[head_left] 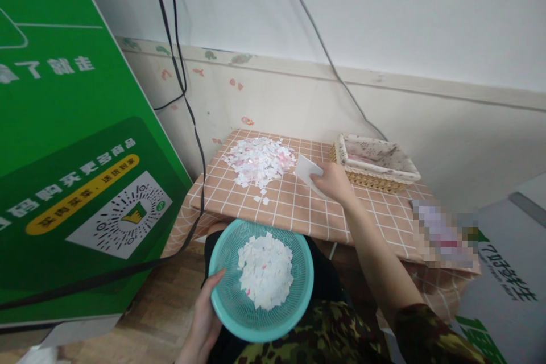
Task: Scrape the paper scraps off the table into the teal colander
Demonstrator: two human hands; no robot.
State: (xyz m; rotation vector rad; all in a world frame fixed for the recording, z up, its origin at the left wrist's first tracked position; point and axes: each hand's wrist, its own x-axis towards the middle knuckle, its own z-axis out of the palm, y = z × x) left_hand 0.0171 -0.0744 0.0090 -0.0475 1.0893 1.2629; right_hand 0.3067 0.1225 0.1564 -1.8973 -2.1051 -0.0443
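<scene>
A white card [305, 170] slants over the checked table [294, 210], long axis running from near right to far left, far end pointing at a heap of paper scraps [258, 160]. The right hand [333, 181], arm stretched forward, has its grip pinched on the card; the left hand [208, 304] grips a turquoise colander [303, 261] by its left rim.

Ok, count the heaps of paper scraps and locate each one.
2: one heap on the checked tablecloth, another heap in the turquoise basket, which the left hand holds. The partly visible wicker basket interior could hide more.
</scene>
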